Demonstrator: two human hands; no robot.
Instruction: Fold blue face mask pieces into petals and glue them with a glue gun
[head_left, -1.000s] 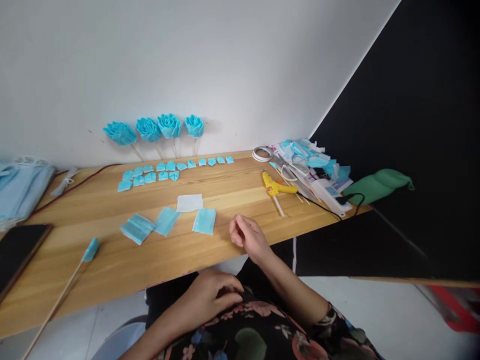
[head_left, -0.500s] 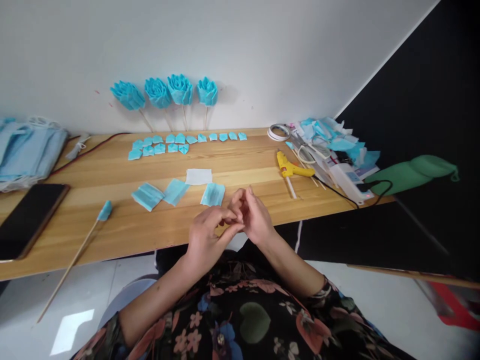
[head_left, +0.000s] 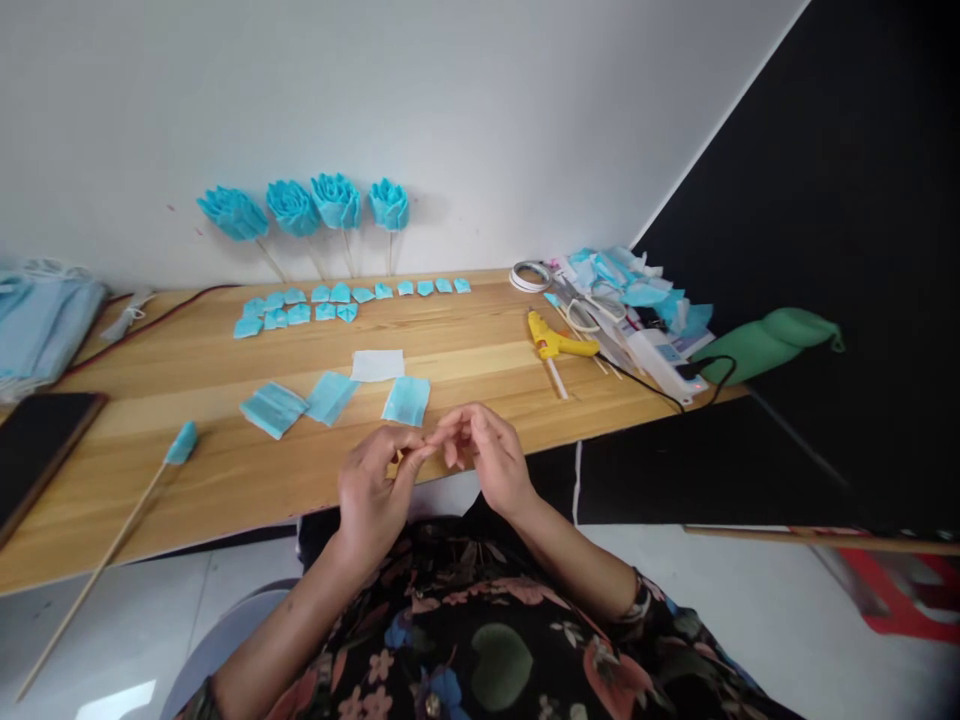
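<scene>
Along the back of the table (head_left: pixel 457 335), before the wall (head_left: pixel 480 120), stand four flowers (head_left: pixel 337 202). In front lie two rows of pieces (head_left: pixel 298 313), then four sheets (head_left: pixel 377 365); the left hand (head_left: pixel 373 490) and right hand (head_left: pixel 491 460) meet before these, near the front edge. Left, masks (head_left: pixel 45 330) lie behind a phone (head_left: pixel 45 445), a stick (head_left: pixel 112 545) beside it overhanging the edge. Right, tape (head_left: pixel 529 284) and scissors (head_left: pixel 576 296) lie behind a glue gun (head_left: pixel 551 342), scraps (head_left: pixel 619 272) beyond.

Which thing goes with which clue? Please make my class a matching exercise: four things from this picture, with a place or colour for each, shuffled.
1. glue gun
2. phone
3. four blue flowers
4. left hand

A. close beside the right hand
B. at the back, near the wall
C. yellow
D. cut off by the picture's left edge

Pairs: 1-C, 2-D, 3-B, 4-A
</scene>
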